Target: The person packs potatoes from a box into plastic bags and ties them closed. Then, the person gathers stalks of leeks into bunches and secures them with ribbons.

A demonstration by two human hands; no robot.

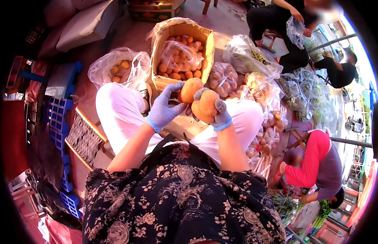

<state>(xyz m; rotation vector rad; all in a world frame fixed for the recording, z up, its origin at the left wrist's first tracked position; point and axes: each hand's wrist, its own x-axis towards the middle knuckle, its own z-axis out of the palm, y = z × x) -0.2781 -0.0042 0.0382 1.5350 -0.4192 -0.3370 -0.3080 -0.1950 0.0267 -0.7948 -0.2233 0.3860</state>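
My left hand, in a pale blue glove, has its fingers around the side of one potato. In my right hand, gloved with dark, dirty fingers, are potatoes, apparently two pressed together. Both hands are close together above my knees, with the potatoes nearly touching between them. Just beyond them stands an open cardboard box lined with plastic, holding many potatoes and a clear bag on top. Left of the box, an open plastic bag holds several potatoes.
Tied bags of potatoes line the floor to the right, beside bags of green vegetables. A woven folding stool and blue crates are at left. Other people sit or bend at right. Another box stands beyond.
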